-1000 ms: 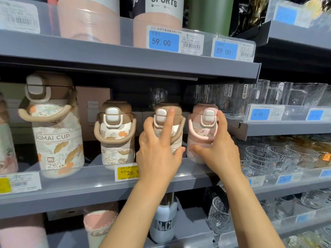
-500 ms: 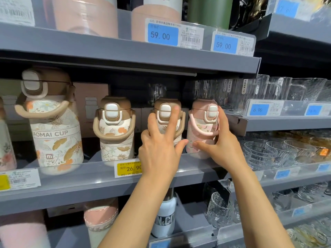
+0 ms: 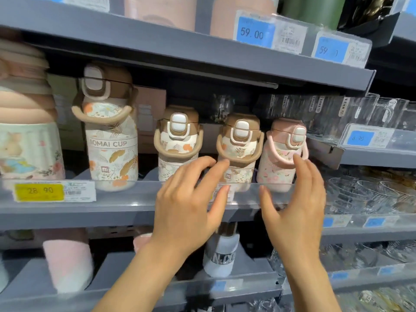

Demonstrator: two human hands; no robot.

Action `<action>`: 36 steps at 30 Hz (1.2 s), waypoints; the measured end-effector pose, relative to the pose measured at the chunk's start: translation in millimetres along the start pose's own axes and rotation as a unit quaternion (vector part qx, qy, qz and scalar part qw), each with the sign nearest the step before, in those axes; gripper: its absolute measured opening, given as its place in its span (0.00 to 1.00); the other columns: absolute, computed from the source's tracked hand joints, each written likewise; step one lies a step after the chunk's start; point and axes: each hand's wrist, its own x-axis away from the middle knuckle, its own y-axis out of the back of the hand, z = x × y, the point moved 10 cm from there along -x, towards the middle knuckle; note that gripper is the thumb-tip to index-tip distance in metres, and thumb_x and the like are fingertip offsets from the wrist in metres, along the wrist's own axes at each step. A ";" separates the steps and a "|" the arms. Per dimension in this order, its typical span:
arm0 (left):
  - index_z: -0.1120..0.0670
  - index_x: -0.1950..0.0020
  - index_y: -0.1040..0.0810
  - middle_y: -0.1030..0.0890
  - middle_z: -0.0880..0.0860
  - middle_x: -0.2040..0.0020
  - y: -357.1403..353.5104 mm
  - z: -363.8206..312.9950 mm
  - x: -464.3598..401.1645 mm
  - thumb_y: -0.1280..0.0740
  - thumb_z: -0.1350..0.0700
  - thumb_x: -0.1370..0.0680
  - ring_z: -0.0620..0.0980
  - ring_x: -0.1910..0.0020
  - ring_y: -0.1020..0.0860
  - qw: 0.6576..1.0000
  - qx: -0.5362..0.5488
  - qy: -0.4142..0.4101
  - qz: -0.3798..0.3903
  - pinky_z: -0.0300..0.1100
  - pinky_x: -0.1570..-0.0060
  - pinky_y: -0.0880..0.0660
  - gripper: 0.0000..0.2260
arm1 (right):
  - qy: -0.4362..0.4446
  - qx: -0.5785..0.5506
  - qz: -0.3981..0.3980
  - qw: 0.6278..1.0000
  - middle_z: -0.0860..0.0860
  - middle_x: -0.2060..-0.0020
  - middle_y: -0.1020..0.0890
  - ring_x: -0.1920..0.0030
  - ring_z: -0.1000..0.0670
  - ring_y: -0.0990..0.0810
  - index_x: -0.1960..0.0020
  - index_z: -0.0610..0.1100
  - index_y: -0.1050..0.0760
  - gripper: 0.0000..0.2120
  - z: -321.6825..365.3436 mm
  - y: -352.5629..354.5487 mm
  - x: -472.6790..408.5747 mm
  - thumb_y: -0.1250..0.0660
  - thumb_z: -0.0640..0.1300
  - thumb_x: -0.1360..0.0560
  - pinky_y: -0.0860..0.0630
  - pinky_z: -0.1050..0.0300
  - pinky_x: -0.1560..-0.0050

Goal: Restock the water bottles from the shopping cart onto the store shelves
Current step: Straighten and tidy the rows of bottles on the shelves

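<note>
Shelf: a grey metal shelf [image 3: 126, 210] with a clear plastic front rail; everything below is placed from it.
Large bottle: a tall cream bottle with a brown lid and leaf print [image 3: 111, 140] stands on the shelf towards its left.
Small brown bottles: two short brown-lidded leaf-print bottles stand upright mid-shelf, one [image 3: 178, 143] left of the other [image 3: 239, 152].
Pink bottle: a short pink-lidded floral bottle [image 3: 284, 154] stands at the shelf's right end, just beside the second brown one.
Left hand: the left hand [image 3: 191, 208] hangs in front of the rail, fingers spread and relaxed, gripping nothing; its fingertips [image 3: 222, 164] reach before the second brown bottle, and I can't tell whether they touch it.
Right hand: the right hand [image 3: 297, 208] is likewise loose and spread, empty, its fingertips [image 3: 298, 157] at the pink bottle's handle, contact unclear.
Price tag: a yellow tag [image 3: 39, 192] sits on the rail's left.
</note>
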 end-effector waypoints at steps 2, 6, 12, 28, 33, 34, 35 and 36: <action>0.56 0.43 0.19 0.19 0.53 0.50 26.9 23.9 14.9 0.32 0.57 0.25 0.51 0.53 0.21 1.000 0.013 -0.004 -0.005 0.44 0.57 0.23 0.11 | 0.020 -0.057 0.020 0.998 0.43 0.32 0.31 0.31 0.45 0.35 0.28 0.42 0.37 0.30 35.4 -13.5 13.1 0.30 0.43 0.27 0.39 0.56 0.31; 0.56 0.49 0.18 0.18 0.51 0.52 86.5 93.6 49.3 0.34 0.56 0.24 0.49 0.53 0.20 0.999 0.018 0.032 0.023 0.43 0.55 0.24 0.08 | 0.081 -0.120 0.067 0.987 0.46 0.40 0.25 0.39 0.47 0.27 0.33 0.41 0.30 0.22 125.0 -58.0 49.1 0.34 0.44 0.26 0.32 0.56 0.38; 0.54 0.50 0.18 0.19 0.46 0.56 219.7 231.3 129.3 0.36 0.52 0.23 0.42 0.60 0.22 0.988 -0.007 0.139 0.065 0.43 0.59 0.24 0.09 | 0.179 -0.180 0.137 0.958 0.50 0.52 0.19 0.51 0.48 0.22 0.46 0.43 0.21 0.11 294.6 -141.0 138.4 0.37 0.46 0.25 0.28 0.57 0.50; 0.39 0.52 0.24 0.20 0.47 0.52 572.8 549.9 344.5 0.33 0.49 0.28 0.51 0.51 0.21 0.845 -0.104 0.523 -0.028 0.50 0.47 0.25 0.06 | 0.089 -0.238 0.376 0.891 0.46 0.47 0.20 0.46 0.48 0.26 0.43 0.40 0.24 0.16 619.5 -343.0 373.6 0.29 0.45 0.28 0.36 0.66 0.49; 0.50 0.33 0.30 0.26 0.50 0.39 573.9 606.8 348.4 0.30 0.49 0.28 0.47 0.40 0.27 0.842 -0.076 0.534 -0.020 0.45 0.39 0.29 0.25 | 0.009 -0.283 0.419 0.863 0.48 0.34 0.30 0.36 0.54 0.33 0.28 0.43 0.36 0.33 653.5 -383.0 396.3 0.27 0.46 0.28 0.37 0.61 0.37; 0.51 0.30 0.33 0.28 0.51 0.35 569.1 617.2 345.5 0.28 0.52 0.28 0.47 0.37 0.29 0.842 -0.083 0.533 -0.003 0.41 0.38 0.33 0.28 | -0.016 -0.280 0.419 0.864 0.50 0.33 0.32 0.35 0.56 0.35 0.26 0.46 0.40 0.36 657.5 -392.4 398.5 0.26 0.48 0.29 0.39 0.61 0.36; 0.52 0.27 0.36 0.31 0.52 0.32 563.9 627.3 343.3 0.28 0.53 0.28 0.47 0.34 0.31 0.844 -0.078 0.531 0.006 0.38 0.38 0.36 0.31 | -0.039 -0.276 0.415 0.866 0.51 0.32 0.34 0.34 0.57 0.37 0.26 0.47 0.41 0.39 660.0 -401.9 400.0 0.25 0.49 0.30 0.39 0.61 0.35; 0.51 0.26 0.39 0.33 0.52 0.29 557.6 637.4 342.8 0.27 0.51 0.29 0.48 0.32 0.33 0.843 -0.058 0.534 0.009 0.39 0.36 0.37 0.35 | -0.064 -0.270 0.411 0.868 0.51 0.33 0.34 0.34 0.55 0.36 0.27 0.48 0.42 0.40 661.1 -411.8 401.6 0.24 0.51 0.32 0.38 0.59 0.35</action>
